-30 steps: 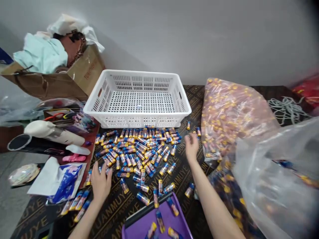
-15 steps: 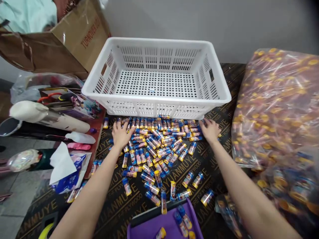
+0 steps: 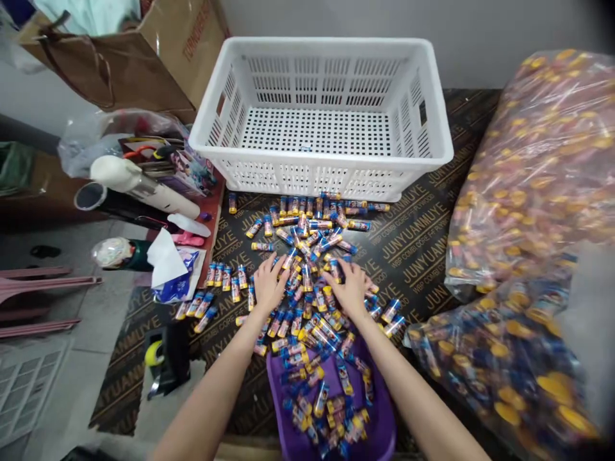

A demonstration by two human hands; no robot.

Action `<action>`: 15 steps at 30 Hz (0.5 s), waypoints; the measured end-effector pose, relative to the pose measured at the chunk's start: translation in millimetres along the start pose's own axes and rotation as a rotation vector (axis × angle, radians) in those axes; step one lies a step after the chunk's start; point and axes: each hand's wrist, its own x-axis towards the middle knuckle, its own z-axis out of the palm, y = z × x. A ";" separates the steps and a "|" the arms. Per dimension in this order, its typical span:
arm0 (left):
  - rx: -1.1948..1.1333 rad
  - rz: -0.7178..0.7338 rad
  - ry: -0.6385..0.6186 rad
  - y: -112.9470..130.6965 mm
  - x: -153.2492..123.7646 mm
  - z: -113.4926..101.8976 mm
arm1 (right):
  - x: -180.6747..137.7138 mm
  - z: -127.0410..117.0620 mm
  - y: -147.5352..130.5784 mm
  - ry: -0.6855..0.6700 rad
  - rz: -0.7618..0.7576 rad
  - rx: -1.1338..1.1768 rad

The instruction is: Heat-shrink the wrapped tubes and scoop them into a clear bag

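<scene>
Small clear tubes [image 3: 306, 276] with blue and yellow ends lie in a loose heap on the black printed plywood board [image 3: 403, 246]. My left hand [image 3: 270, 282] rests on the left side of the heap, fingers spread and touching tubes. On the right side, my right hand [image 3: 348, 288] lies with bent, parted fingers against more tubes. Neither hand grips one that I can make out. Below the heap, between my forearms, a purple tub [image 3: 384, 422] holds many tubes, some lying over its near-board edge.
A white slotted crate [image 3: 321, 158] stands at the back. Clear bags of tubes [image 3: 538, 173] bulge on the right. To the left are a paper bag [image 3: 125, 64], a white-capped bottle [image 3: 144, 186], a tissue pack [image 3: 177, 275] and a tape dispenser [image 3: 168, 358].
Both hands have come from the crate's front edge nearer to me and closer together. The heap has shifted toward me, and far more tubes are in the purple tub. The view has shifted.
</scene>
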 end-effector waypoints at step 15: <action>-0.222 0.284 -0.301 37.6 -121.6 8.2 | -200.3 -82.3 39.0 -0.390 -0.491 -0.015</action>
